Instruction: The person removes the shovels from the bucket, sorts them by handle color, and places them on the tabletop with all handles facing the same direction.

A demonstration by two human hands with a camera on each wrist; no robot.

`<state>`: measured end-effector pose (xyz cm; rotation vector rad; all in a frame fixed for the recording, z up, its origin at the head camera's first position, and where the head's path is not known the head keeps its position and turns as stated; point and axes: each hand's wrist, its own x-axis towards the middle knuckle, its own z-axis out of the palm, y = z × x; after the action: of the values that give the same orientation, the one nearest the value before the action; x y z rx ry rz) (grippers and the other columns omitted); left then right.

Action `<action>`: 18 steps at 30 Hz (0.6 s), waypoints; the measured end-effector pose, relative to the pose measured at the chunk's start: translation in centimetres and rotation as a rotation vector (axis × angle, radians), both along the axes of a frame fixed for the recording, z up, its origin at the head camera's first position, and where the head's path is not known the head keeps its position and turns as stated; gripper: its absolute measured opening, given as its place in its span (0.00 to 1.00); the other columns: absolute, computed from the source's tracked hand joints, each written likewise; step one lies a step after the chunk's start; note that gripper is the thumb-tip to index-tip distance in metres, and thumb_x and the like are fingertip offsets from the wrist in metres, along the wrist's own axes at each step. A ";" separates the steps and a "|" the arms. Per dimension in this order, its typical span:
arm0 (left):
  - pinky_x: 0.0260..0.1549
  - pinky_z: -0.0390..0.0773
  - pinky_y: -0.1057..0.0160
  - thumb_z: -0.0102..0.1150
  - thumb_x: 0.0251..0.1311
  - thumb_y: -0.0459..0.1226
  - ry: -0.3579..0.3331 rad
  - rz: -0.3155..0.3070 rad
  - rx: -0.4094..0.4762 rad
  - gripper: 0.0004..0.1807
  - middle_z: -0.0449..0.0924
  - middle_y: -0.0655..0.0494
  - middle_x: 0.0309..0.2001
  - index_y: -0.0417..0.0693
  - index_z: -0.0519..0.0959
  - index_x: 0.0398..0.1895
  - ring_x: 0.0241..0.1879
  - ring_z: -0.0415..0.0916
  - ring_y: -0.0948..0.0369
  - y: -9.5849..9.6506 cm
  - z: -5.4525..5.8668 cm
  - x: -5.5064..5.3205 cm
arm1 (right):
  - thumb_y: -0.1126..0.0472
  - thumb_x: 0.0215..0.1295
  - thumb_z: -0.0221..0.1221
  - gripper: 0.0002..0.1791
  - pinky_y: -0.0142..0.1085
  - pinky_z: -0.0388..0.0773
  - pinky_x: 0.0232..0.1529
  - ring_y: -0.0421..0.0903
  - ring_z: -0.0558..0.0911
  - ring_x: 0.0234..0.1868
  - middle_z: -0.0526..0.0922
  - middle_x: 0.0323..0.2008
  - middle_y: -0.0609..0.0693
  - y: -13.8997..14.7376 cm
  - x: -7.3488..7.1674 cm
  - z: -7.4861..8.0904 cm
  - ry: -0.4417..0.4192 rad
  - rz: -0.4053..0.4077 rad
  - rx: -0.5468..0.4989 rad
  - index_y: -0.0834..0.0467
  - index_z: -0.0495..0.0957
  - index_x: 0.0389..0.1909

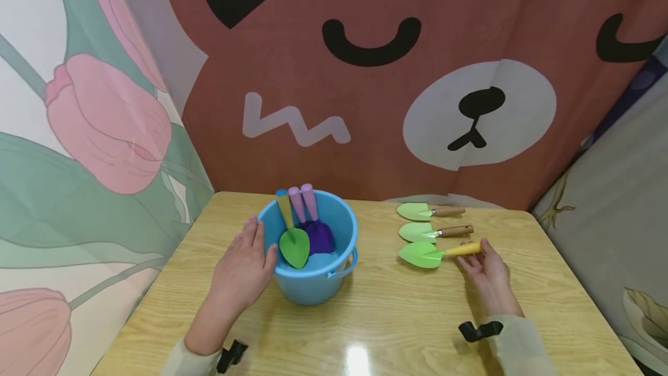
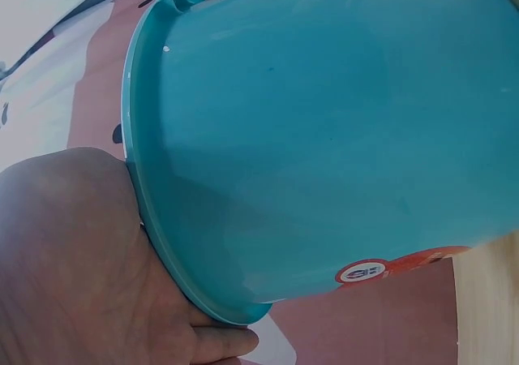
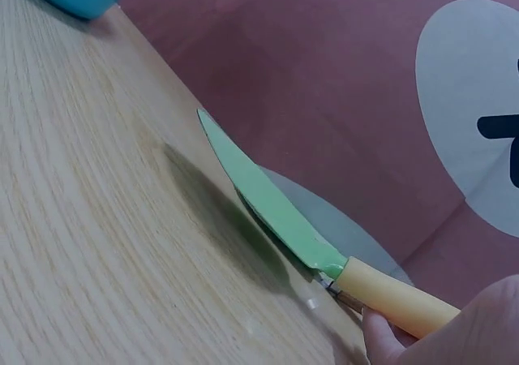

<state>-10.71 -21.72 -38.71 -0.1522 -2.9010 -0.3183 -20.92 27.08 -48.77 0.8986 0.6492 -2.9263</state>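
Blue bucket (image 1: pixel 308 288) against flat left hand (image 1: pixel 240 271), right hand (image 1: pixel 488 276) pinching trowel (image 1: pixel 420 255), brown-handled trowels (image 1: pixel 416 232) beyond

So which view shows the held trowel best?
The head view: the trowel shows its broad blade and most of its handle. Right wrist: blade nearly edge-on, handle's end behind the right hand. Left wrist: none of it.

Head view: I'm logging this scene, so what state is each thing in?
Blue bucket: upright, tools inside.
Bucket handle: lowered outside the rim.
Left hand: touching the rim, fingers extended.
Right hand: gripping a trowel.
Held trowel: blade raised off the table.
Brown-handled trowels: lying down.
Bucket's green trowel: handle up.
Pink-handled tools: handles up.
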 end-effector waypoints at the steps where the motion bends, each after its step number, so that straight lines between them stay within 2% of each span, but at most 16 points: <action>1: 0.75 0.54 0.42 0.37 0.78 0.51 0.001 -0.001 0.000 0.38 0.50 0.32 0.78 0.26 0.56 0.75 0.78 0.47 0.40 0.0 0.0 0.0 | 0.53 0.73 0.57 0.10 0.43 0.52 0.77 0.39 0.60 0.76 0.81 0.50 0.47 0.0 0.0 0.0 0.003 0.003 0.002 0.45 0.76 0.52; 6: 0.75 0.54 0.42 0.37 0.78 0.51 -0.004 -0.001 0.003 0.38 0.50 0.32 0.78 0.26 0.56 0.75 0.78 0.47 0.40 0.0 0.0 0.0 | 0.53 0.73 0.57 0.13 0.42 0.49 0.78 0.39 0.58 0.77 0.82 0.44 0.49 0.0 0.0 -0.1 0.014 0.015 0.001 0.43 0.74 0.55; 9: 0.75 0.54 0.42 0.37 0.78 0.51 -0.005 -0.002 0.004 0.38 0.50 0.32 0.78 0.26 0.56 0.75 0.78 0.48 0.40 0.0 0.1 0.1 | 0.53 0.73 0.56 0.18 0.41 0.48 0.78 0.39 0.57 0.77 0.79 0.52 0.47 0.1 -0.1 -0.2 0.017 0.011 0.000 0.41 0.71 0.61; 13: 0.75 0.54 0.42 0.37 0.78 0.50 -0.003 -0.005 0.004 0.38 0.51 0.31 0.78 0.26 0.56 0.75 0.78 0.48 0.40 0.0 0.1 0.1 | 0.52 0.74 0.56 0.27 0.41 0.47 0.78 0.40 0.56 0.78 0.70 0.66 0.43 0.1 -0.2 -0.3 0.019 0.015 0.020 0.38 0.63 0.71; 18: 0.75 0.54 0.42 0.37 0.78 0.51 -0.002 -0.005 0.007 0.38 0.51 0.31 0.77 0.26 0.56 0.75 0.78 0.47 0.40 0.0 0.1 0.1 | 0.52 0.73 0.56 0.30 0.42 0.50 0.78 0.40 0.58 0.77 0.66 0.70 0.43 0.1 -0.2 -0.3 -0.011 0.002 0.034 0.37 0.61 0.73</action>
<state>-10.65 -21.71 -38.63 -0.1589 -2.9017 -0.3291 -21.17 27.22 -49.06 0.9165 0.7011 -2.9151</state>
